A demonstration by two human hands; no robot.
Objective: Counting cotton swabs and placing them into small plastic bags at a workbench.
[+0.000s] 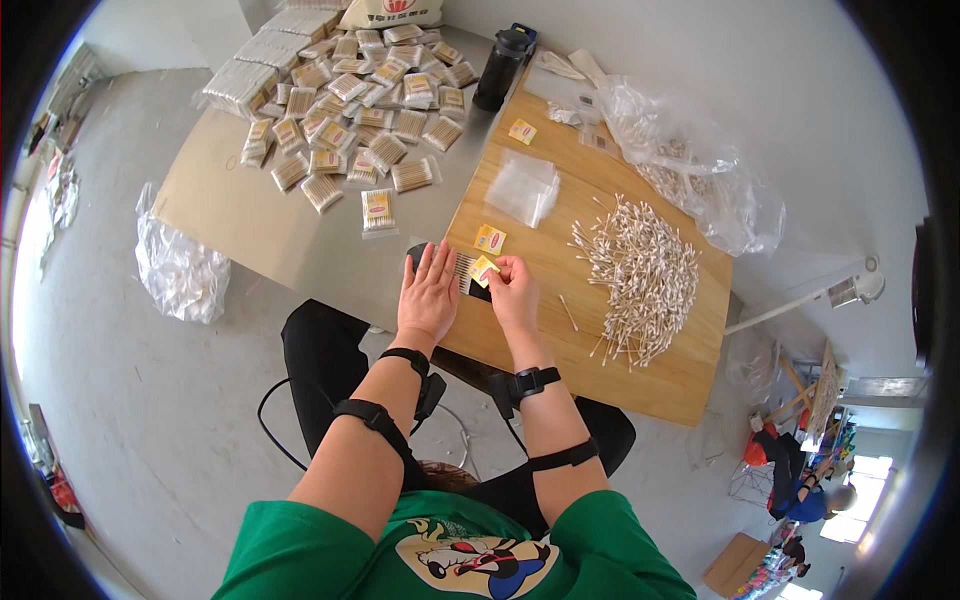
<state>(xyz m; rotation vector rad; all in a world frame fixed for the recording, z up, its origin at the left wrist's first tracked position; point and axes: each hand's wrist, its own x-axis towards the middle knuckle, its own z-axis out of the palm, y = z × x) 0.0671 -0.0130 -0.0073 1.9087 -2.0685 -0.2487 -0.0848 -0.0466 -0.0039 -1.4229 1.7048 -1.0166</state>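
The bare left hand (pixel 428 292) lies flat, palm down, over one end of a row of slim cotton swabs (pixel 464 272) on a dark, flat base (pixel 479 292). The right hand (pixel 513 291) pinches a small yellow printed card (pixel 484 270) at the row's other end. A second yellow card (pixel 490 239) lies just beyond, on the light-brown wooden tabletop (pixel 590 376). To the right spreads a loose heap of white-tipped swabs (pixel 642 282) (one stray swab (pixel 568 313) lies apart), and clear, flat plastic bags (pixel 523 188) lie farther back.

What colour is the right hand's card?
The card is mostly yellow, clearest in the head view.
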